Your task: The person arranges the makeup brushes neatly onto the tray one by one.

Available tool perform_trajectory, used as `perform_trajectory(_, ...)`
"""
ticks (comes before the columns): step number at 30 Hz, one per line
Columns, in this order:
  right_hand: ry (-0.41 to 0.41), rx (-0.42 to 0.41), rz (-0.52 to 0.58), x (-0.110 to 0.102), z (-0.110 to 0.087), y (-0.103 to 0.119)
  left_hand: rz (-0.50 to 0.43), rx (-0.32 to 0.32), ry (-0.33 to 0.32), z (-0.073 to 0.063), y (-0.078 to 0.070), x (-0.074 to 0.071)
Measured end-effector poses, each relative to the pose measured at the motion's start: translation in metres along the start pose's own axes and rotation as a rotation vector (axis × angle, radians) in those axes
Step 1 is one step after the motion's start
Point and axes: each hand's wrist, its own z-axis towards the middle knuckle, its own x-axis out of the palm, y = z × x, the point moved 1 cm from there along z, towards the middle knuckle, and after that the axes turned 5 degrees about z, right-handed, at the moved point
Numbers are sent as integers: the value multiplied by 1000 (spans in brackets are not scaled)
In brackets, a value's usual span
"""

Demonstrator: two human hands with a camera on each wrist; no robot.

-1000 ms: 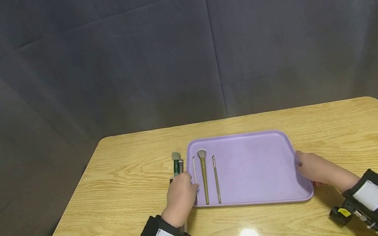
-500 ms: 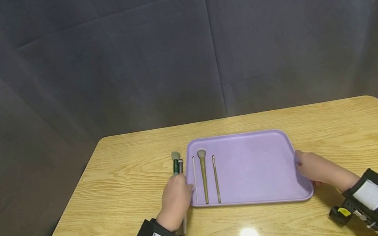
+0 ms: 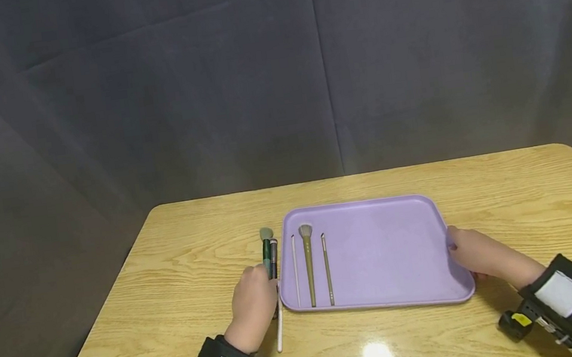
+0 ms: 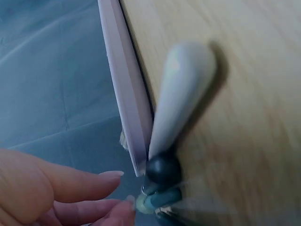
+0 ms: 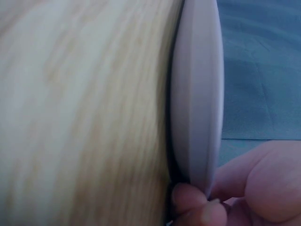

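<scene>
Purple tray point(image 3: 382, 250): three brushes point(image 3: 309, 266) near left end.

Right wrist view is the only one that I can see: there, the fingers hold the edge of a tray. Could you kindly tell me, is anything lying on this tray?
Observer: Yes. In the head view, three brushes lie side by side on the tray, near its left end.

Operator: Thank you. And the left hand, where is it, please?

Observer: The left hand is just outside the tray's left end, partly covering some more brushes.
</scene>
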Motion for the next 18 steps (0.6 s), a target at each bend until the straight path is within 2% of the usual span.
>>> perform_trajectory(4, -6, -8, -1, 0, 0, 0, 35, -5, -29, -1, 4, -1)
perform_trajectory(7, -5, -9, 0, 0, 0, 0, 45, -33, -24, -1, 6, -1)
perform_trajectory(14, 3, 2, 4, -1, 0, 0, 23, -91, 67, 1, 12, -1)
perform_trajectory(18, 9, 10, 5, 0, 0, 0, 35, -94, 117, 2, 15, -1)
